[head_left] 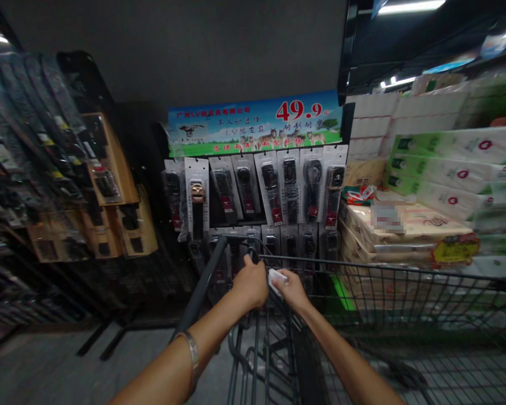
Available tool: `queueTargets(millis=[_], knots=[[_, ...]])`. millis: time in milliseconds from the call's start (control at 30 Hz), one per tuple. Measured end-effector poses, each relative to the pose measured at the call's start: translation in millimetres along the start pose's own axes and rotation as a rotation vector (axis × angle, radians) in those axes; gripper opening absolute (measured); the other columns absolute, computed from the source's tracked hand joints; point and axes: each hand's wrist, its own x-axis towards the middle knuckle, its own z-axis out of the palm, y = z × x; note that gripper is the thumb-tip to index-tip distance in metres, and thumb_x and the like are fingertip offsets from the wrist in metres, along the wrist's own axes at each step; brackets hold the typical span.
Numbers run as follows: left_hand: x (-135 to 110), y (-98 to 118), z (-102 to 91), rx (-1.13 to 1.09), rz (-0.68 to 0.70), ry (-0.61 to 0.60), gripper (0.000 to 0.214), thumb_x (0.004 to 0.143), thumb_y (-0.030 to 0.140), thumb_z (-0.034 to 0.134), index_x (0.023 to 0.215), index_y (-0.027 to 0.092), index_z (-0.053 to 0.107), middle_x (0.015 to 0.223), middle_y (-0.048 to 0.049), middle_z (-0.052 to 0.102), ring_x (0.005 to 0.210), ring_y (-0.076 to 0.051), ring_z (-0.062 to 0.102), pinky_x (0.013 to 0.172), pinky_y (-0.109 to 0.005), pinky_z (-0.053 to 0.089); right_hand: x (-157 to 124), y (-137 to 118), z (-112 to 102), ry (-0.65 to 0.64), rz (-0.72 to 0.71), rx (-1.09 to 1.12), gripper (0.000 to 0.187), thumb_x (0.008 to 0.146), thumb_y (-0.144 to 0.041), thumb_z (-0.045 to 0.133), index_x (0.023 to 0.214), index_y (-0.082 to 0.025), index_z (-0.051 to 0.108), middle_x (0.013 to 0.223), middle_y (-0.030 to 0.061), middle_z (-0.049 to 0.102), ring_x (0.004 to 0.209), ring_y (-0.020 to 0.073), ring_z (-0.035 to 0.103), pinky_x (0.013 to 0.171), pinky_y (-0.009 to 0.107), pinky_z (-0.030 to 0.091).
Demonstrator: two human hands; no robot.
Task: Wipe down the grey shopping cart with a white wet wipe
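Shop aisle, left hand (pixel 251 284) gripping cart (pixel 362 269), right hand (pixel 294 291) fingers closed on white packet (pixel 276 277)

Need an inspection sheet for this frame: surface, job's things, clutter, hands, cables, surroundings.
Surface: grey floor.
Job's things: wire cart close in front; small white item at its rim.
Clutter: nothing seen.
Hands: left hand closed on the cart's rim, bracelet on that wrist; right hand beside it, holding the white item.
Cables: nothing seen.
Surroundings: packaged belts hanging under a 49.9 price sign ahead; tissue packs stacked at right; wooden boxes at left.
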Motion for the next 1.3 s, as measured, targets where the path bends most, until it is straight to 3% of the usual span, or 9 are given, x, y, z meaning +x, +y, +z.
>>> queueTargets(millis=[133,333,467,600,700,833,1000,1167,1300], knots=[[-1,1,-1.2,0.021,-0.014,-0.010,0.051,0.070,0.013,0.058,0.121,0.018,0.048,0.130,-0.0177,0.037,0.098,-0.027,0.062,0.083,-0.033,0.050,2,5,2,0.011,-0.043,-0.124,0.010,0.059,-0.025,0.058,0.061,-0.016,0.062,0.056,-0.0014,0.060,0.056,0.0138,0.052,0.054,0.023,0.038],[1,0,-0.6,-0.013,0.004,0.001,0.048,0.072,0.011,0.056,0.119,0.017,0.050,0.126,-0.0185,0.039,0.095,-0.027,0.063,0.081,-0.033,0.051,-5,18,-12,0.027,-0.133,-0.379,0.016,0.066,-0.019,0.050,0.067,-0.015,0.066,0.063,0.0012,0.064,0.063,0.0153,0.056,0.059,0.022,0.039],[2,-1,-0.2,-0.033,0.017,0.018,0.044,0.074,0.012,0.054,0.118,0.017,0.051,0.126,-0.0179,0.038,0.094,-0.026,0.065,0.081,-0.033,0.051,-16,23,-32,0.017,-0.074,-0.526,0.024,0.065,-0.010,0.045,0.071,-0.014,0.068,0.070,0.0051,0.068,0.071,0.0179,0.061,0.063,0.023,0.041],[0,0,-2.8,-0.026,0.014,0.000,0.048,0.071,0.010,0.055,0.118,0.018,0.051,0.128,-0.0186,0.037,0.095,-0.027,0.064,0.081,-0.032,0.051,-24,17,-51,0.099,-0.010,-0.621,0.024,0.072,-0.011,0.044,0.076,-0.015,0.067,0.074,0.0082,0.070,0.074,0.0194,0.063,0.066,0.025,0.042],[0,1,-3.6,-0.013,0.022,0.007,0.047,0.072,0.009,0.052,0.118,0.016,0.051,0.127,-0.0199,0.039,0.095,-0.027,0.064,0.081,-0.033,0.051,-26,8,-56,0.128,-0.065,-0.607,0.029,0.074,-0.009,0.043,0.089,-0.016,0.066,0.083,0.0070,0.070,0.080,0.0188,0.063,0.073,0.025,0.044],[1,2,-2.9,0.008,0.018,0.018,0.044,0.076,0.009,0.047,0.119,0.017,0.051,0.125,-0.0178,0.039,0.095,-0.025,0.064,0.083,-0.031,0.050,-27,3,-48,0.065,-0.179,-0.624,0.036,0.074,-0.004,0.042,0.095,-0.018,0.068,0.095,0.0066,0.068,0.090,0.0168,0.062,0.081,0.025,0.043],[2,3,-3.1,0.031,0.013,0.001,0.049,0.074,0.010,0.049,0.122,0.016,0.048,0.126,-0.0179,0.038,0.097,-0.024,0.063,0.083,-0.030,0.049,-31,23,-39,-0.077,-0.117,-0.699,0.028,0.082,-0.011,0.042,0.083,-0.016,0.070,0.083,0.0078,0.066,0.080,0.0161,0.061,0.073,0.023,0.043],[4,2,-3.5,0.059,0.025,-0.006,0.046,0.078,0.012,0.044,0.125,0.016,0.046,0.128,-0.0194,0.036,0.099,-0.026,0.063,0.083,-0.030,0.049,-37,46,-39,-0.050,-0.119,-0.561,0.028,0.083,-0.015,0.043,0.081,-0.014,0.071,0.080,0.0082,0.066,0.080,0.0166,0.061,0.074,0.025,0.043],[5,2,-3.7,0.073,0.037,-0.003,0.043,0.080,0.014,0.043,0.123,0.017,0.048,0.126,-0.0174,0.038,0.095,-0.024,0.064,0.084,-0.030,0.048,-45,49,-42,-0.021,-0.132,-0.457,0.027,0.077,-0.011,0.047,0.080,-0.015,0.073,0.079,0.0073,0.068,0.080,0.0172,0.062,0.074,0.026,0.044]])
